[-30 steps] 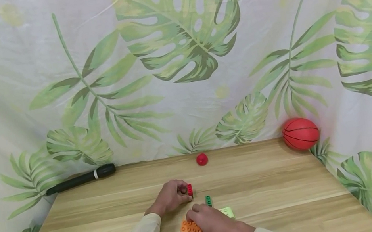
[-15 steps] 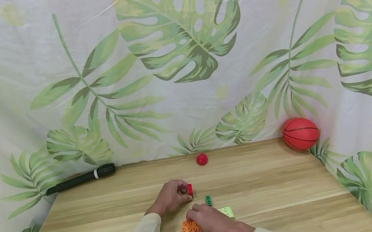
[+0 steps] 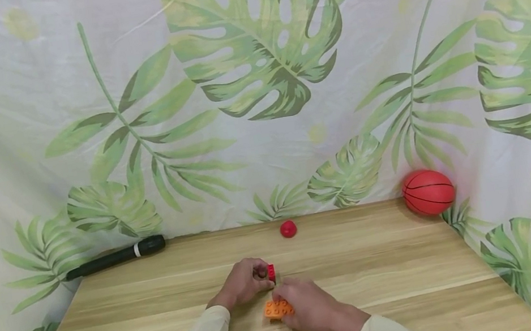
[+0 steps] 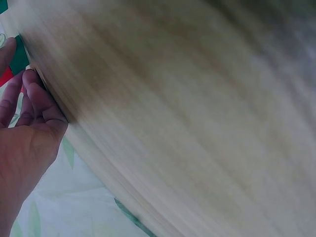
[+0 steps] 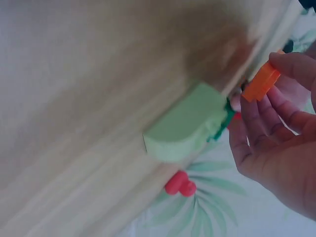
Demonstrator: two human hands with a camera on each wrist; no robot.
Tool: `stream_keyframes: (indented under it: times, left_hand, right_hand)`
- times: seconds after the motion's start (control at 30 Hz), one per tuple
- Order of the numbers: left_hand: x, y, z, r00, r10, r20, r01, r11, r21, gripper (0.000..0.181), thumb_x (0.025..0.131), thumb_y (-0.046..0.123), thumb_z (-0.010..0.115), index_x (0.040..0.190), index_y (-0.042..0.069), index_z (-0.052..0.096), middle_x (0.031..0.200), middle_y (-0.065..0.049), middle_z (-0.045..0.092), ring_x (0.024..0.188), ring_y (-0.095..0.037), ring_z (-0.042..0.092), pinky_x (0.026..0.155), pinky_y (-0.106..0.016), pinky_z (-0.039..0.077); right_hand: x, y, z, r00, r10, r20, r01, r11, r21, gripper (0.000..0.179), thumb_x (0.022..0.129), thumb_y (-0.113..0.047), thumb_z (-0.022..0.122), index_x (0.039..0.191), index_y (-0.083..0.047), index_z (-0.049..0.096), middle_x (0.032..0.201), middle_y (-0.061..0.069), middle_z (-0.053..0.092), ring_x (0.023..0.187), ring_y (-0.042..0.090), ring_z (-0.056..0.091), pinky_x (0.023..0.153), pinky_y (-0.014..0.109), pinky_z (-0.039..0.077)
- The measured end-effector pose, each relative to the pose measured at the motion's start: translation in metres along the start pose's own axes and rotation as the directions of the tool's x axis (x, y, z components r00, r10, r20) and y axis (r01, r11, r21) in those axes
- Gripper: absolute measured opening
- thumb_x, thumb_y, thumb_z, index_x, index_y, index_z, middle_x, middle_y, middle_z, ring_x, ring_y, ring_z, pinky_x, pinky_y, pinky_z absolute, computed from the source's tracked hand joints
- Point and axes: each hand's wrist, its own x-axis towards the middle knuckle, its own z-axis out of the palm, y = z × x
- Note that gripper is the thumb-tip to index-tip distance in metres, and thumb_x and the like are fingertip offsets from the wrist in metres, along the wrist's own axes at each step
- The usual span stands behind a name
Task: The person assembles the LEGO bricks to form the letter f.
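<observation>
The left hand (image 3: 243, 279) stays put, fingers curled about the red brick (image 3: 271, 273) mid-table. Nearer the person, the orange brick (image 3: 278, 309) has shifted forward, pinched between thumb and fingers of the right hand (image 3: 312, 304). Only the right wrist view reveals the pale-green block (image 5: 185, 123), which that hand covers overhead.

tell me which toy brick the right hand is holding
The orange brick: the right hand pinches it, while the red brick is at the left hand and the pale green brick rests on the table.
</observation>
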Motion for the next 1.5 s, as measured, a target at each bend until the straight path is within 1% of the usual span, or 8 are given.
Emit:
stream_keyframes:
  times: [0.17, 0.3, 0.4, 0.57, 0.7, 1.07, 1.23, 1.5]
  left_hand:
    - [0.0, -0.002, -0.001, 1.0, 0.016, -0.002, -0.016, 1.0, -0.001, 0.013, 0.089, 0.004, 0.086, 0.099, 0.008, 0.077, 0.087, 0.0, 0.069, 0.081, -0.014, 0.06, 0.074, -0.024, 0.051]
    - [-0.001, -0.004, -0.001, 1.0, 0.021, -0.008, -0.021, 1.0, -0.014, 0.015, 0.088, -0.003, 0.082, 0.099, 0.007, 0.078, 0.087, 0.0, 0.072, 0.082, -0.014, 0.061, 0.073, -0.022, 0.051]
    - [-0.002, -0.005, -0.001, 0.999, 0.033, -0.008, -0.033, 0.999, -0.038, 0.017, 0.086, -0.002, 0.085, 0.101, 0.006, 0.079, 0.089, -0.002, 0.075, 0.081, -0.014, 0.063, 0.073, -0.022, 0.053]
    - [-0.004, -0.004, -0.001, 0.999, 0.027, 0.019, -0.026, 0.998, -0.059, 0.014, 0.086, 0.004, 0.088, 0.095, 0.007, 0.077, 0.086, -0.002, 0.075, 0.079, -0.013, 0.062, 0.072, -0.022, 0.051]
    - [-0.005, -0.002, -0.001, 0.999, 0.023, 0.029, -0.021, 0.999, -0.049, 0.012, 0.088, 0.004, 0.087, 0.093, 0.007, 0.077, 0.085, -0.002, 0.075, 0.078, -0.013, 0.06, 0.071, -0.022, 0.05]
    - [-0.002, -0.001, -0.001, 0.999, 0.037, 0.001, -0.037, 0.999, 0.005, 0.019, 0.084, 0.009, 0.092, 0.092, 0.01, 0.074, 0.084, 0.002, 0.068, 0.076, -0.011, 0.055, 0.068, -0.021, 0.045]
    - [-0.002, -0.003, 0.0, 0.999, 0.032, 0.006, -0.032, 0.999, 0.001, 0.019, 0.085, 0.01, 0.091, 0.091, 0.01, 0.073, 0.082, 0.001, 0.067, 0.074, -0.012, 0.054, 0.067, -0.021, 0.044]
    - [-0.003, -0.003, -0.001, 1.0, 0.014, 0.001, -0.014, 1.0, 0.007, 0.02, 0.085, 0.01, 0.091, 0.089, 0.01, 0.072, 0.081, 0.001, 0.065, 0.075, -0.013, 0.053, 0.066, -0.022, 0.043]
  right_hand:
    - [0.009, 0.005, -0.012, 0.996, 0.04, -0.074, -0.036, 0.997, 0.062, 0.027, 0.089, -0.012, 0.087, 0.112, -0.012, 0.072, 0.103, -0.003, 0.066, 0.086, 0.003, 0.057, 0.078, 0.019, 0.052]
    - [0.019, 0.007, -0.018, 0.991, 0.043, -0.126, -0.032, 0.996, 0.083, 0.027, 0.089, -0.01, 0.087, 0.111, -0.009, 0.071, 0.1, -0.001, 0.065, 0.085, 0.006, 0.056, 0.078, 0.021, 0.053]
    - [0.026, 0.009, -0.021, 0.986, 0.052, -0.16, -0.037, 0.995, 0.093, 0.028, 0.088, -0.007, 0.085, 0.112, -0.008, 0.071, 0.101, 0.0, 0.065, 0.086, 0.008, 0.057, 0.08, 0.023, 0.053]
    - [0.035, 0.013, -0.023, 0.978, 0.077, -0.195, -0.055, 0.992, 0.118, 0.027, 0.091, -0.006, 0.082, 0.116, -0.007, 0.071, 0.105, 0.002, 0.065, 0.09, 0.012, 0.059, 0.083, 0.025, 0.053]
    - [0.041, 0.019, -0.019, 0.975, 0.09, -0.202, -0.067, 0.991, 0.117, 0.027, 0.093, -0.006, 0.082, 0.118, -0.008, 0.072, 0.108, 0.003, 0.065, 0.093, 0.014, 0.06, 0.086, 0.026, 0.054]
    - [0.049, 0.027, -0.007, 0.977, 0.121, -0.176, -0.097, 0.986, 0.137, 0.029, 0.092, -0.006, 0.084, 0.121, -0.009, 0.076, 0.112, 0.003, 0.066, 0.099, 0.013, 0.063, 0.093, 0.032, 0.056]
    - [0.051, 0.03, -0.007, 0.976, 0.119, -0.184, -0.093, 0.985, 0.142, 0.031, 0.092, -0.004, 0.083, 0.122, -0.009, 0.076, 0.112, 0.003, 0.067, 0.101, 0.015, 0.064, 0.094, 0.034, 0.057]
    - [0.056, 0.036, -0.006, 0.983, 0.089, -0.162, -0.067, 0.989, 0.133, 0.031, 0.092, -0.006, 0.084, 0.122, -0.01, 0.078, 0.113, 0.004, 0.069, 0.103, 0.015, 0.065, 0.096, 0.033, 0.058]
